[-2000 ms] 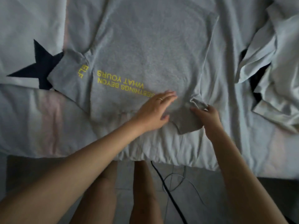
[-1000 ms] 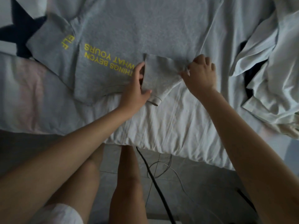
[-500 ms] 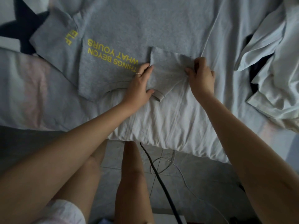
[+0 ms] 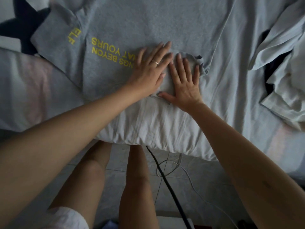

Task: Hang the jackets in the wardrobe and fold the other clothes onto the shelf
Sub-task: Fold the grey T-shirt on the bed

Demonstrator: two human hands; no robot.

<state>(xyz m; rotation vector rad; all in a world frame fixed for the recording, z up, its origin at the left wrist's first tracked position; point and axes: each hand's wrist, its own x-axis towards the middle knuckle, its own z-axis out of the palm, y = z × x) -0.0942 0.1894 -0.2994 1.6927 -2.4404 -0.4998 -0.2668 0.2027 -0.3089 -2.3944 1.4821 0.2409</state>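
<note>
Seen from the head camera, the grey T-shirt [image 4: 148, 22] lies spread on the bed [image 4: 156, 126], its near edge close to the bed's front edge. Both hands lie wide and flat on it: the left hand [image 4: 148, 73] on the yellow lettering, the right hand [image 4: 184, 83] just beside it, pressing the folded-in sleeve [image 4: 200, 61]. The other sleeve [image 4: 54, 42] spreads leftward, while bare sheet separates the shirt's right edge from a heap of pale clothes [image 4: 283, 90].
</note>
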